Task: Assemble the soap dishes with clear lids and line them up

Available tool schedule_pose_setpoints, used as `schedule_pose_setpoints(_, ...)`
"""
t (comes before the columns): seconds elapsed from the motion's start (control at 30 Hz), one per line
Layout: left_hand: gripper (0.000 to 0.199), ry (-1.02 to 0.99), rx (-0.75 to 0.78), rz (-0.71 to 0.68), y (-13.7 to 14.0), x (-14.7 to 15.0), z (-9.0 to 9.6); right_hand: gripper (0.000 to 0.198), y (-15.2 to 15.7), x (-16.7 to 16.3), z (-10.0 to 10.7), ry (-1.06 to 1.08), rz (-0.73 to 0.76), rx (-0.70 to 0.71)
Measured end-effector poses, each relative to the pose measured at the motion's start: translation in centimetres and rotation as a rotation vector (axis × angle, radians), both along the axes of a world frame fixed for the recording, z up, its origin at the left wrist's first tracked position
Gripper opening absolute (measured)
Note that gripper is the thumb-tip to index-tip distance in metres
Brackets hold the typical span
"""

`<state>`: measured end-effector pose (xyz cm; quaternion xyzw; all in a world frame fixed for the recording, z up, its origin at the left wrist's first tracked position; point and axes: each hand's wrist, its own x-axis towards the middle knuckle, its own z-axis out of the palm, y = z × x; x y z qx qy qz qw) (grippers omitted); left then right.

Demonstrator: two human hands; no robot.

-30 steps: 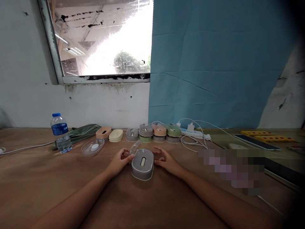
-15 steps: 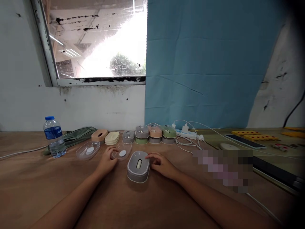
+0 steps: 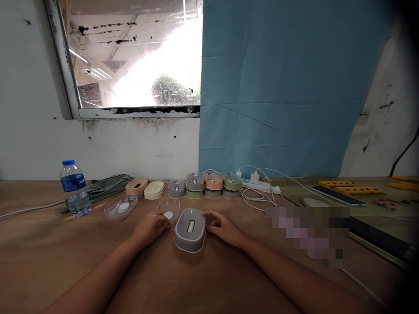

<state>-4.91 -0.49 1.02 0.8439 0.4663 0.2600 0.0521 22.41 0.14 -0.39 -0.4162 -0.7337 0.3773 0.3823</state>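
In front of me on the table stands a grey oval box with a pale oblong piece in a slot on its top. My right hand is beside it, fingers curved and apart, fingertips touching the box's upper right edge. My left hand is between the box and a clear plastic lid bearing a white round sticker. The left fingers are loosely bent, partly over the lid's near edge, and appear to hold nothing. A second clear lid lies farther left.
Along the wall stand an orange box, a cream box, a small grey box and stacked coloured boxes. A water bottle is at the left. Cables and a power strip lie right, with a phone beyond.
My left hand has moved right and toward me, from the clear lid's left side closer to the grey box. The right hand and grey box have stayed in place.
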Motion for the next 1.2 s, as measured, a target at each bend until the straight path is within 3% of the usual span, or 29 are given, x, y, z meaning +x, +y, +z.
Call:
schedule_pose_setpoints(0.23,0.023,0.191,0.313,-0.028,-0.3,-0.7,1.6,0.036,-0.2,-0.1,0.4,-0.015,-0.017,-0.022)
schedule_pose_setpoints(0.33,0.025,0.173,0.429,0.017,-0.2,-3.5,3.0,0.035,-0.2,-0.1,0.4,-0.018,-0.013,-0.011)
schedule_pose_setpoints(0.43,0.028,0.036,0.501,0.188,-0.2,-7.9,3.6,0.035,-0.1,0.0,0.2,-0.015,-0.016,-0.009)
schedule_pose_setpoints(0.63,0.04,-0.2,0.345,0.48,-0.5,-14.9,2.6,0.035,0.3,0.1,-0.3,-0.001,-0.009,0.026)
schedule_pose_setpoints(1.2,0.041,-0.031,0.1,0.398,0.1,-17.0,1.0,0.035,0.4,0.0,-0.5,0.012,-0.007,0.027)
